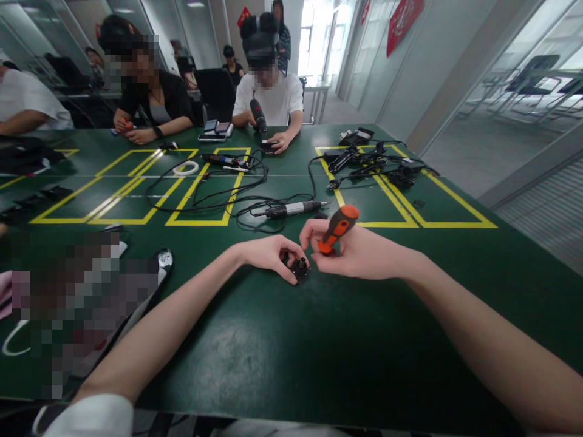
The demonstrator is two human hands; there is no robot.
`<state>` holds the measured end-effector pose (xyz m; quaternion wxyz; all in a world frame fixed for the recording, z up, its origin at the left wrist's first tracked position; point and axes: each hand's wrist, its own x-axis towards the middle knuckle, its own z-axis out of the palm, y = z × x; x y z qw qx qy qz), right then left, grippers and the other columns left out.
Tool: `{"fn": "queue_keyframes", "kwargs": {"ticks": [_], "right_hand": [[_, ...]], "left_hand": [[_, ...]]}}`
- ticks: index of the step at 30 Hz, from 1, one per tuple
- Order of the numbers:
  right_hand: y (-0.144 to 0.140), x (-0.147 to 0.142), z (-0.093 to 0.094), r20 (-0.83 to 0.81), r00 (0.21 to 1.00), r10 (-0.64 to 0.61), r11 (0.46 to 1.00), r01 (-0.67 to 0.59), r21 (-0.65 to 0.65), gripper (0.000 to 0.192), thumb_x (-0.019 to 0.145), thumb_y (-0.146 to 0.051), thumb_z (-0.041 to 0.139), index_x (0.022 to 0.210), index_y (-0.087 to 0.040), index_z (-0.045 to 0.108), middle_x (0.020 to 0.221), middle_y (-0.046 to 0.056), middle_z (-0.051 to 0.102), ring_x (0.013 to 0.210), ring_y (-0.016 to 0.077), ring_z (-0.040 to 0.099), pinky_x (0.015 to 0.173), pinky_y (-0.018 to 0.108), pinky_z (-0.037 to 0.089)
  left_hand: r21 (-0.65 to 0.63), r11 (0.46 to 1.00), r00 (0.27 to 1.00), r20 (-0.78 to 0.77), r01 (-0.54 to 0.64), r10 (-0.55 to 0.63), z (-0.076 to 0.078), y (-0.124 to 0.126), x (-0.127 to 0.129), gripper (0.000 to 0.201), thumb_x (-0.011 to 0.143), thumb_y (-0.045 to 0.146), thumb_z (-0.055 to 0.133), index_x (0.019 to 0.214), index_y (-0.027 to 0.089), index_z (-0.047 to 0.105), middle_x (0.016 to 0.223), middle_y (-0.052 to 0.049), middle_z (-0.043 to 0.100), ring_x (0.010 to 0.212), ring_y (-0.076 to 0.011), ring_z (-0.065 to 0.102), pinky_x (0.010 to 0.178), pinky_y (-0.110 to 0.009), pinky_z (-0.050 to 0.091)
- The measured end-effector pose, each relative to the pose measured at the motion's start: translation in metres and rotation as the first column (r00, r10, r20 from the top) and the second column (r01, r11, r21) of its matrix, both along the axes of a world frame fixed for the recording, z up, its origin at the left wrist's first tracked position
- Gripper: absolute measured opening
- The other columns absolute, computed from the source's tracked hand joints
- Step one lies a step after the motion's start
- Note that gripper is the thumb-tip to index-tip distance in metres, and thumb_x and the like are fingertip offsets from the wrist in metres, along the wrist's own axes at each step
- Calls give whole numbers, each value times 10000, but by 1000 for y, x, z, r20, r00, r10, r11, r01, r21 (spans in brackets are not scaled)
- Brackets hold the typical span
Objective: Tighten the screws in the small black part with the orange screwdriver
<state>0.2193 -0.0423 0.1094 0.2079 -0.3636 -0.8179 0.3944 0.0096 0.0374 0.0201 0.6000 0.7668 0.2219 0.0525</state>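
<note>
a white sleeve [93, 417] was seen at the bottom left, by the bench [259, 358]. a black part [299, 268] was held near the bench top by the left hand [266, 252], thumb and fingers curled around it. an orange-and-grey screwdriver [340, 226] was gripped by the right hand [362, 255], its handle tilted up, just beside the part; whether its tip was touching could not be told. beyond the hands, a grey pen tool [294, 209] was laid among cables. across the bench, a black tool [258, 114] was held by a person [283, 97] in white.
</note>
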Motion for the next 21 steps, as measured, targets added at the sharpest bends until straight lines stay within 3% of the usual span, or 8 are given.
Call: {"fn": "queue_keyframes", "kwargs": {"ticks": [7, 14, 21], "right_hand": [[-1, -6, -7, -51, 996, -70, 998, 69, -14, 91, 820, -216, 583, 907, -202, 566, 707, -44, 548, 623, 127, 497, 594, 263, 408], [0, -7, -3, -38, 993, -111, 993, 112, 22, 144, 811, -221, 643, 930, -200, 564, 693, -54, 506, 604, 120, 468, 570, 254, 388], [2, -10, -10, -27, 995, -96, 995, 97, 39, 130, 790, -188, 618, 910, -190, 570, 735, -29, 545, 612, 123, 489, 585, 261, 414]], "left_hand": [[-6, 1000, 1000, 16, -18, 18, -6, 1, -1, 349, 619, 300, 928, 899, 168, 768, 820, 19, 696, 748, -116, 572, 718, -251, 423], [4, 1000, 1000, 0, -18, 18, 0, 0, -1, 315, 613, 284, 932, 861, 170, 775, 784, 27, 691, 726, -108, 561, 703, -237, 411], [-7, 999, 999, 4, -46, 46, -6, 1, -1, 399, 590, 307, 945, 924, 166, 779, 784, 29, 678, 751, -122, 588, 719, -243, 430]]}}
